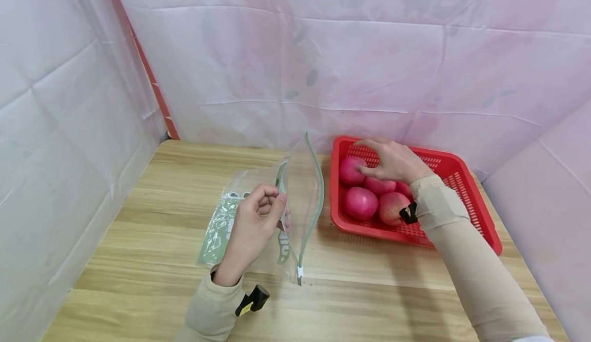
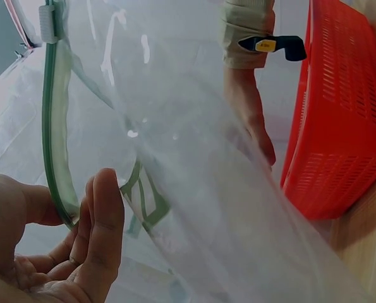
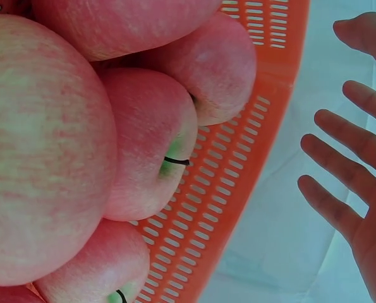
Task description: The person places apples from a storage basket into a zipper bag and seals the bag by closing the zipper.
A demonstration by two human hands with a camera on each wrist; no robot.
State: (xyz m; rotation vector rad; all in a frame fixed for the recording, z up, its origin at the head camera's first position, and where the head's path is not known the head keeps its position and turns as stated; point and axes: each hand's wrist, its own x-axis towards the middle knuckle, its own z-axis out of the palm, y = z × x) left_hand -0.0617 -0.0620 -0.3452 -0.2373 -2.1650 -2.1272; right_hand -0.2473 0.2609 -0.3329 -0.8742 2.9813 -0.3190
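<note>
A clear zip bag [image 1: 304, 193] with a green seal stands with its mouth gaping to the right. My left hand [image 1: 256, 221] pinches the near side of that mouth between thumb and fingers; the green seal strip [image 2: 48, 132] runs down to the thumb. A white slider [image 1: 300, 271] sits at the seal's front end. Fingers spread, my right hand [image 1: 392, 160] is over the red apples [image 1: 361, 203] in a red basket [image 1: 369, 230]. In the right wrist view its fingers are apart from the apples [image 3: 153, 145], with nothing in its grasp.
Green-printed clear plastic [image 1: 214, 239] lies on the wooden table [image 1: 138, 280] left of my left hand. The slotted basket stands at the right, close to the back sheet [image 1: 369, 65]. White sheets hang at both sides too.
</note>
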